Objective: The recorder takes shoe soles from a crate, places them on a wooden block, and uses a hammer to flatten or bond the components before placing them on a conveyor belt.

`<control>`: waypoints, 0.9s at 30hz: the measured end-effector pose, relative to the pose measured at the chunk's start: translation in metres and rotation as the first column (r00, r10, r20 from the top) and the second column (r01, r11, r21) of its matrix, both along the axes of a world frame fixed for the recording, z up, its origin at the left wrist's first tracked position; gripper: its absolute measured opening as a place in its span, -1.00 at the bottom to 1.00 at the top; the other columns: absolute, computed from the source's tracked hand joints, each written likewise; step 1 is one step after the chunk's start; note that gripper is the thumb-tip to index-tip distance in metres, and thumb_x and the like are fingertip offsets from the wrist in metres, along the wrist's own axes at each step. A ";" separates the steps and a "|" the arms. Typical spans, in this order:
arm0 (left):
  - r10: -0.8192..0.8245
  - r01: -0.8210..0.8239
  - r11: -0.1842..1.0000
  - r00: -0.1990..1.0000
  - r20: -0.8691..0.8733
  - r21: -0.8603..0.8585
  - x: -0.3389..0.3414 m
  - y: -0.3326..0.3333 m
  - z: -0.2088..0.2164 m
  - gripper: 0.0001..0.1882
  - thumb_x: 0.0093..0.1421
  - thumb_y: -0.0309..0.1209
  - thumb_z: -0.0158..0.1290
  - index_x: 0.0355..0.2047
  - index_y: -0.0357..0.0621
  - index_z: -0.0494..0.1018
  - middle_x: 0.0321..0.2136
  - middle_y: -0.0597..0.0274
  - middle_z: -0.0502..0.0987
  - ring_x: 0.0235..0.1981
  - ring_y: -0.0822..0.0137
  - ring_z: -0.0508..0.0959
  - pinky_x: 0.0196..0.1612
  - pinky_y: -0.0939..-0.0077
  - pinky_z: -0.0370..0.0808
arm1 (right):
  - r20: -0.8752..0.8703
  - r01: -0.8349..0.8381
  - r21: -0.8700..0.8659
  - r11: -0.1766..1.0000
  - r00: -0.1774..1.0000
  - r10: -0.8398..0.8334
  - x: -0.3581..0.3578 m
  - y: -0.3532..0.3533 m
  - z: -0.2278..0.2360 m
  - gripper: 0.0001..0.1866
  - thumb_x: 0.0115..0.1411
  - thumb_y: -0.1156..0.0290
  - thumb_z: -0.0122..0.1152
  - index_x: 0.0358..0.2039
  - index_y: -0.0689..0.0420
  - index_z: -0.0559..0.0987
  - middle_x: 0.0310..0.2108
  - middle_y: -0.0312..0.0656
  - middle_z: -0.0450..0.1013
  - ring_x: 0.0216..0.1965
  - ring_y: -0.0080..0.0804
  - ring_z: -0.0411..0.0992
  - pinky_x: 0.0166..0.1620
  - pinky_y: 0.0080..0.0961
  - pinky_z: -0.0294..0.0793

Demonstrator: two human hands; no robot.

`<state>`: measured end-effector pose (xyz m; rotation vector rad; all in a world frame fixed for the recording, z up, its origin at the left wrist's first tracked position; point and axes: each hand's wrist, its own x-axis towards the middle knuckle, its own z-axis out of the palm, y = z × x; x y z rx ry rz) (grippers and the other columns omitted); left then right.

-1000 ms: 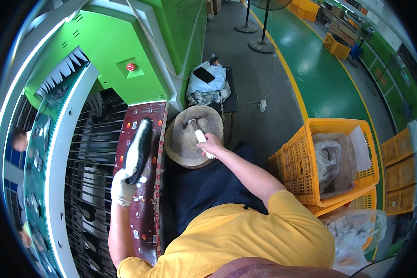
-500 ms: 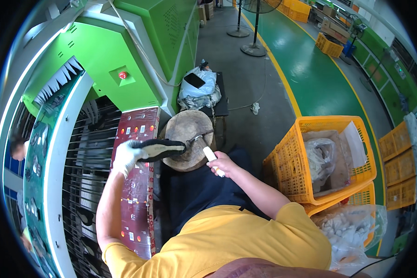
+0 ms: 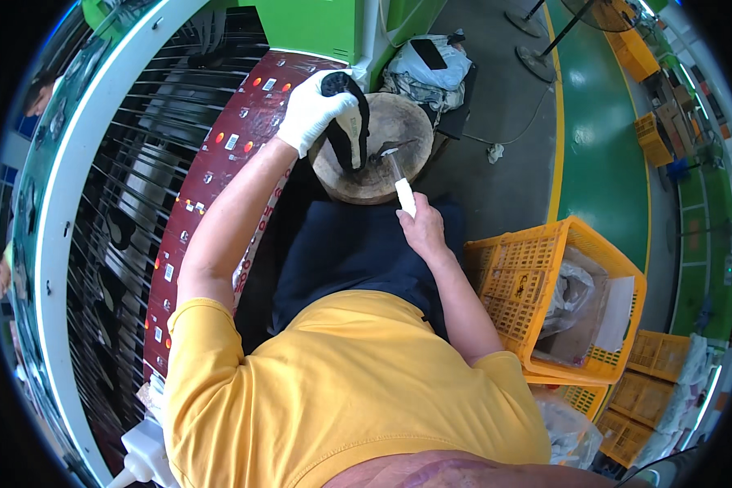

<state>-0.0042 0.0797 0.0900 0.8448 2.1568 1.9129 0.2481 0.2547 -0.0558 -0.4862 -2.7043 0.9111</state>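
Observation:
My left hand (image 3: 315,112), in a white glove, grips a black shoe (image 3: 361,114) with a pale sole by one end. The shoe is tilted upright, its other end down at the round wooden block (image 3: 407,118). My bare right hand (image 3: 424,226) is closed round the white-wrapped handle of a hammer (image 3: 405,195). The hammer's dark head lies over the block, just right of the shoe. Whether the head touches the wood I cannot tell.
Dark red patterned boxes (image 3: 220,154) line my left, beside a rack of black bars (image 3: 138,163). Yellow crates (image 3: 512,285) with plastic bags stand at my right. Beyond the block lie a pale bag (image 3: 419,73) and a phone (image 3: 429,54). A white bottle (image 3: 148,451) is at lower left.
My view has shifted, so the block sits higher in it. The shoe has turned from lying sideways to standing steeply, its lower end on the block side. Both hands keep their hold.

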 end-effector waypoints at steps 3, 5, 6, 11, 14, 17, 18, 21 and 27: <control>-0.010 0.007 0.997 0.999 0.041 0.074 0.002 0.010 -0.007 -0.61 0.13 -0.46 0.30 -0.01 -0.26 0.59 -0.19 0.28 0.66 -0.16 0.45 0.61 0.02 0.46 0.56 | 0.247 0.109 -0.382 0.917 0.969 -0.012 -0.006 0.008 0.004 -0.64 0.19 0.46 0.35 -0.07 0.30 0.44 -0.38 0.13 0.61 -0.48 -0.06 0.64 -0.34 -0.12 0.62; -0.020 0.010 0.994 0.996 0.088 0.106 0.002 0.013 -0.008 -0.61 0.15 -0.45 0.29 0.00 -0.26 0.59 -0.20 0.29 0.66 -0.17 0.45 0.61 0.02 0.46 0.56 | 0.268 0.153 -0.516 0.843 0.963 -0.011 -0.008 0.015 0.013 -0.67 0.19 0.50 0.34 -0.10 0.31 0.44 -0.41 0.06 0.60 -0.55 -0.20 0.61 -0.43 -0.23 0.58; -0.019 0.009 0.993 0.996 0.093 0.114 0.001 0.013 -0.008 -0.61 0.15 -0.45 0.29 0.00 -0.26 0.59 -0.20 0.29 0.66 -0.17 0.45 0.61 0.02 0.46 0.56 | 0.280 0.190 -0.643 0.742 0.960 -0.003 -0.009 0.018 0.020 -0.71 0.18 0.54 0.32 -0.14 0.31 0.44 -0.44 -0.01 0.59 -0.62 -0.33 0.58 -0.53 -0.33 0.55; 0.021 -0.021 1.000 0.999 0.024 0.003 0.008 0.016 0.008 -0.62 0.12 -0.43 0.29 -0.03 -0.25 0.61 -0.18 0.29 0.69 -0.16 0.49 0.62 0.01 0.50 0.57 | -0.063 -0.021 -0.625 0.781 0.998 -0.024 -0.020 0.036 0.098 -0.71 0.21 0.57 0.27 -0.09 0.29 0.41 -0.47 -0.15 0.54 -0.58 -0.48 0.56 -0.56 -0.50 0.51; 0.034 -0.034 0.999 0.999 0.011 0.034 0.004 0.019 -0.002 -0.61 0.11 -0.42 0.29 -0.03 -0.25 0.62 -0.19 0.29 0.70 -0.17 0.49 0.63 0.00 0.51 0.58 | -0.221 -0.173 -0.526 0.833 0.973 0.063 -0.035 0.028 0.181 -0.67 0.26 0.52 0.28 -0.03 0.28 0.40 -0.42 -0.17 0.54 -0.54 -0.53 0.55 -0.52 -0.52 0.52; 0.037 -0.038 0.998 0.999 -0.024 -0.042 0.009 0.018 0.003 -0.61 0.13 -0.39 0.26 -0.01 -0.19 0.66 -0.19 0.30 0.74 -0.17 0.54 0.66 0.01 0.55 0.58 | -0.314 -0.236 -0.363 0.901 0.942 0.120 -0.050 0.023 0.227 -0.58 0.29 0.42 0.35 0.04 0.28 0.38 -0.36 -0.07 0.57 -0.48 -0.34 0.60 -0.44 -0.42 0.56; 0.037 -0.038 0.999 0.999 -0.024 -0.037 0.009 0.018 0.000 -0.61 0.13 -0.39 0.26 -0.01 -0.19 0.66 -0.19 0.30 0.74 -0.17 0.54 0.66 0.01 0.55 0.58 | -0.313 -0.236 -0.359 0.903 0.942 0.122 -0.055 0.021 0.224 -0.58 0.29 0.42 0.35 0.04 0.28 0.38 -0.36 -0.07 0.57 -0.48 -0.34 0.60 -0.44 -0.42 0.56; 0.032 -0.031 0.997 0.999 -0.009 0.064 0.005 0.018 -0.008 -0.62 0.13 -0.38 0.26 -0.01 -0.16 0.67 -0.20 0.29 0.74 -0.17 0.53 0.66 0.01 0.55 0.58 | -0.196 -0.182 -0.071 0.981 0.966 0.165 -0.068 0.020 0.202 -0.56 0.32 0.35 0.30 0.09 0.28 0.38 -0.34 0.19 0.55 -0.32 0.20 0.59 -0.25 -0.11 0.55; 0.008 -0.007 0.997 1.000 -0.010 0.082 0.005 0.013 -0.005 -0.60 0.13 -0.45 0.28 0.01 -0.24 0.61 -0.20 0.30 0.70 -0.18 0.52 0.63 -0.01 0.51 0.59 | -0.277 -0.189 -0.318 0.929 0.956 0.099 -0.059 0.005 0.218 -0.50 0.28 0.34 0.34 0.12 0.30 0.40 -0.34 0.08 0.57 -0.51 -0.14 0.57 -0.36 -0.19 0.55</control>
